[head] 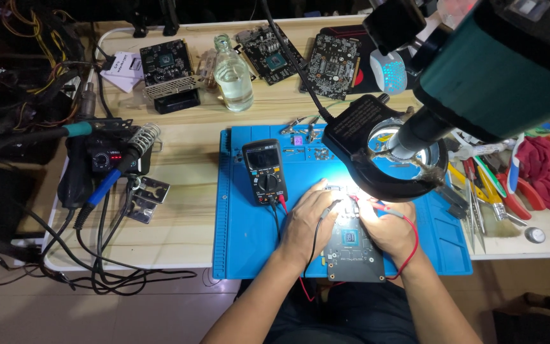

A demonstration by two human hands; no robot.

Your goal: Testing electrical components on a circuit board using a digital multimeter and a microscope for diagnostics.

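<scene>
A dark circuit board (353, 250) lies on the blue work mat (243, 236) at the table's front edge, brightly lit under a round ring lamp (386, 150). My left hand (307, 220) rests on the board's left side and holds a black probe with a black lead. My right hand (386, 226) rests on the board's right side and holds a red probe with a red lead. Both probe tips meet at the board's upper edge. A black multimeter (265, 171) lies on the mat to the left of my hands, with both leads plugged into it.
A soldering station (106, 156) with a blue-handled iron and tangled cables sits at the left. Behind stand a clear glass bottle (233, 76) and several graphics boards (168, 64). A white mouse (388, 70) lies at the back. Screwdrivers, tweezers and a red cloth (545, 175) lie at the right.
</scene>
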